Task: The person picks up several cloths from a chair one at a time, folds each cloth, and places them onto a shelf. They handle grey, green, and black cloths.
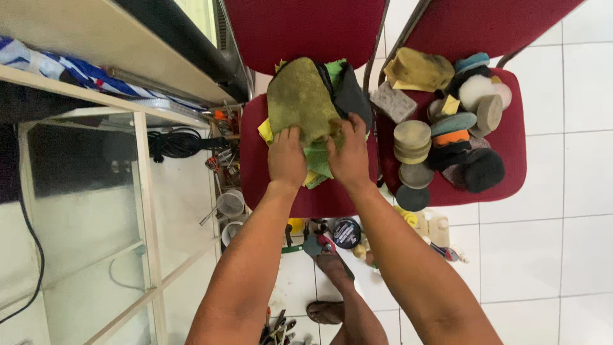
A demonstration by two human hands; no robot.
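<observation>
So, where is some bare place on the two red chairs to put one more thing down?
The left red fabric chair seat is bare only along its front edge, below the left hand and right hand on the heap of green and yellow cloths. The right red chair seat is bare on its right strip; elsewhere round foam pads crowd it.

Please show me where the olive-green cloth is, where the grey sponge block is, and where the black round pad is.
olive-green cloth (299, 96), head view, middle of its upper face.
grey sponge block (393, 102), head view, centre of its top.
black round pad (484, 170), head view, centre of its fuzzy face.
</observation>
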